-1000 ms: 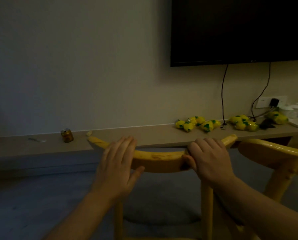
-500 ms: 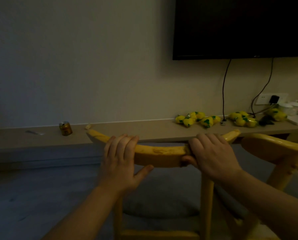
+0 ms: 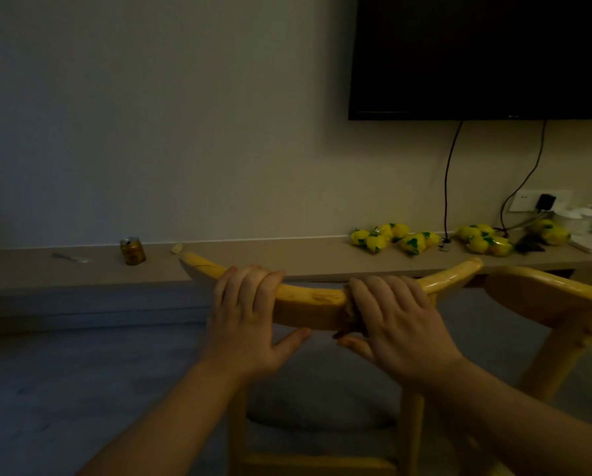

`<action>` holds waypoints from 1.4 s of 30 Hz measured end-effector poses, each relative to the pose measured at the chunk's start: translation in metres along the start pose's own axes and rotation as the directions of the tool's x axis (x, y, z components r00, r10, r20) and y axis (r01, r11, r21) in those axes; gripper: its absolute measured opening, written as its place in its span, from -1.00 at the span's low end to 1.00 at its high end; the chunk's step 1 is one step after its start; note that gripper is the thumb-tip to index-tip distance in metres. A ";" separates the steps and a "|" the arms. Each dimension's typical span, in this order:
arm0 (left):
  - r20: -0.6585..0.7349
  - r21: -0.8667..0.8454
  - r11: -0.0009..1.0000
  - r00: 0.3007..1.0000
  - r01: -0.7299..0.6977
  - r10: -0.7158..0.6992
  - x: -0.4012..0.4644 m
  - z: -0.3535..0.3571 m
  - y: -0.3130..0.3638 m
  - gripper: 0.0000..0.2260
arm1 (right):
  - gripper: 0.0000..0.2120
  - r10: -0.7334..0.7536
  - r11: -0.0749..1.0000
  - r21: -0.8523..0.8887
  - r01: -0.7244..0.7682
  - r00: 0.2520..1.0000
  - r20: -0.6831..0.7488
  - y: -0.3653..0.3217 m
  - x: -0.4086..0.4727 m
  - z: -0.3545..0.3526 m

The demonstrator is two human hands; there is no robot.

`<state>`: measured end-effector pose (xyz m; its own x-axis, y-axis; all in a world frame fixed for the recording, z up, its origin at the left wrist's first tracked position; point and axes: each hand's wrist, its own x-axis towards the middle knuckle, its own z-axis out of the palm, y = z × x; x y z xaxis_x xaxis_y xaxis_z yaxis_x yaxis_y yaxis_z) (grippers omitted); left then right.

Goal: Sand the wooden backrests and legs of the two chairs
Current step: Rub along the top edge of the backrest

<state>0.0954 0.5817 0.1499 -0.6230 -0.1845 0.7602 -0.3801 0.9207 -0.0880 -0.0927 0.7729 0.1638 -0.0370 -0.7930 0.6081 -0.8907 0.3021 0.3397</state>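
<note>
The near chair's curved yellow wooden backrest (image 3: 311,304) runs across the middle of the view. My left hand (image 3: 246,317) grips it left of centre, fingers curled over the top and thumb underneath. My right hand (image 3: 394,321) wraps the rail just right of centre and presses a small dark piece of sandpaper (image 3: 348,322) against the wood. Two legs (image 3: 409,438) of this chair drop below, on either side of a grey seat cushion (image 3: 322,410). The second chair's backrest (image 3: 545,297) stands at the right edge.
A long low ledge (image 3: 253,266) runs along the wall behind the chairs, with a gold can (image 3: 133,250), several yellow packets (image 3: 394,237) and a white teapot (image 3: 579,219). A dark TV (image 3: 476,53) hangs above, cables trailing down. Grey floor (image 3: 64,389) lies to the left.
My left fingers have curled over the top of the rail. My right hand has slid a little leftward along the backrest with the sandpaper. The view has tilted slightly up.
</note>
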 end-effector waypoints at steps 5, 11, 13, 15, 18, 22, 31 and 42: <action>-0.029 -0.010 0.999 0.999 0.036 -0.036 -0.001 0.004 0.004 -0.23 | -0.40 0.106 0.994 -0.020 -0.106 0.994 -0.020 0.013 -0.012 0.004; -0.072 -0.031 0.999 0.997 0.029 -0.031 0.001 0.008 0.005 -0.28 | -0.33 0.123 0.992 0.030 -0.122 0.992 -0.029 -0.051 0.013 0.006; -0.062 -0.027 1.000 0.998 0.013 -0.015 -0.001 0.007 0.002 -0.30 | -0.32 0.072 0.996 0.057 -0.070 0.997 -0.029 -0.054 0.016 0.003; -0.043 -0.026 1.000 0.999 0.006 -0.007 -0.001 0.005 0.000 -0.32 | -0.29 -0.011 0.999 0.042 0.011 1.000 -0.015 -0.035 0.011 -0.002; -0.012 -0.027 1.000 1.000 0.011 -0.012 -0.001 0.003 0.000 -0.32 | -0.34 -0.045 0.998 -0.032 0.045 0.999 -0.014 0.004 -0.006 -0.002; -0.021 -0.026 0.999 1.000 0.021 -0.021 -0.002 0.004 0.003 -0.30 | -0.41 0.043 0.997 -0.062 -0.046 0.998 -0.049 0.004 -0.014 0.009; 0.027 -0.028 0.999 0.999 -0.019 0.020 -0.001 0.000 0.000 -0.25 | -0.50 0.044 0.999 -0.029 -0.046 0.997 -0.063 -0.058 0.020 0.011; 0.041 -0.022 0.999 0.999 0.035 -0.034 0.000 0.001 0.006 -0.26 | -0.50 0.106 0.991 -0.072 -0.111 0.992 -0.072 -0.053 0.017 0.011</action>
<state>0.0925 0.5871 0.1490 -0.6370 -0.2297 0.7359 -0.3864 0.9211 -0.0470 -0.0511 0.7377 0.1481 -0.0989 -0.7166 0.6905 -0.8463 0.4255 0.3204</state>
